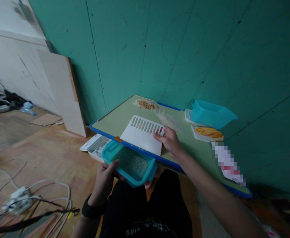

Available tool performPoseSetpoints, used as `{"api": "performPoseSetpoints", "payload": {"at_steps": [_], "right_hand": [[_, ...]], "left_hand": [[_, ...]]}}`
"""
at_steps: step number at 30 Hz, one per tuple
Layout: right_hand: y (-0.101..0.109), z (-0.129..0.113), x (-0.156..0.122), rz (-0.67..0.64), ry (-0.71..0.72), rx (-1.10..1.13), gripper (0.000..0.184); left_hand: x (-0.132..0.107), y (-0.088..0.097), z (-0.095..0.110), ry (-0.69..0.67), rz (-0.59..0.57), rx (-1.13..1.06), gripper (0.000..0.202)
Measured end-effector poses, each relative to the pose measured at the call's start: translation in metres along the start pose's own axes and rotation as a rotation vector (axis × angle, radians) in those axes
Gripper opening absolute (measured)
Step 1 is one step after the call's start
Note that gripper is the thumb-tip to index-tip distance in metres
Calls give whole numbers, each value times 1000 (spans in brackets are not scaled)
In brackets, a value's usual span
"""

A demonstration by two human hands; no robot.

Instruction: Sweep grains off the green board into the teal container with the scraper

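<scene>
In the head view, a teal plastic tub (130, 180) under the front edge of the table (111, 123) holds pale granules (138, 165). A bright blue tub (210, 114), contents hidden, sits on the tabletop at right. The left hand (106, 173) is closed on the teal tub's rim; the right (172, 142) pinches a slotted white scoop plate (142, 135) lying across the table edge above it.

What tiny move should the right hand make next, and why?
Probably slide the flat white slotted plastic board to the scattered pale grains on the green tabletop: the right hand grips it, and the left hand holds a turquoise plastic tub below the tabletop's edge.
</scene>
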State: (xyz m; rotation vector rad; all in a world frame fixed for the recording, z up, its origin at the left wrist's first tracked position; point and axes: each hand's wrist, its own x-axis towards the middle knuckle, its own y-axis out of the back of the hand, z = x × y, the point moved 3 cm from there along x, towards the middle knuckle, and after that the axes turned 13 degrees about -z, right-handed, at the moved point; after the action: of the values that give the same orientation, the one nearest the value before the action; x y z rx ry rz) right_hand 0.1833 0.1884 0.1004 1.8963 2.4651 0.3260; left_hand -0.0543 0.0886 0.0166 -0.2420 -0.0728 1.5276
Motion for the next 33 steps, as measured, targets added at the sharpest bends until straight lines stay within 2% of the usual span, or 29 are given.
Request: {"api": "performPoseSetpoints", "payload": {"at_steps": [4, 9, 11, 13, 16, 20, 23, 27, 33], "right_hand": [[-1, 1, -4, 12, 8, 6, 32], [-9, -1, -9, -77, -28, 24, 34], [-6, -6, -13, -66, -35, 47, 36], [7, -13, -19, 8, -37, 69, 39], [42, -19, -36, 159, -10, 30, 43], [92, -15, -70, 331, 104, -197, 39], [111, -5, -87, 384, 78, -350, 38], [105, -1, -76, 352, 40, -436, 36], [74, -1, -23, 277, 109, -388, 32]], "left_hand": [[-3, -4, 3, 5, 9, 5, 45], [-3, -9, 2, 27, 32, -49, 39], [-2, -10, 1, 29, 31, -56, 39], [-2, -10, -1, 23, 15, -55, 39], [-2, -8, -4, 20, -4, -46, 41], [0, -5, -9, 15, -15, -41, 43], [2, -4, -13, 12, -22, -35, 44], [6, 0, -17, -8, -15, 2, 47], [13, 10, -21, 12, -24, -72, 45]]}}
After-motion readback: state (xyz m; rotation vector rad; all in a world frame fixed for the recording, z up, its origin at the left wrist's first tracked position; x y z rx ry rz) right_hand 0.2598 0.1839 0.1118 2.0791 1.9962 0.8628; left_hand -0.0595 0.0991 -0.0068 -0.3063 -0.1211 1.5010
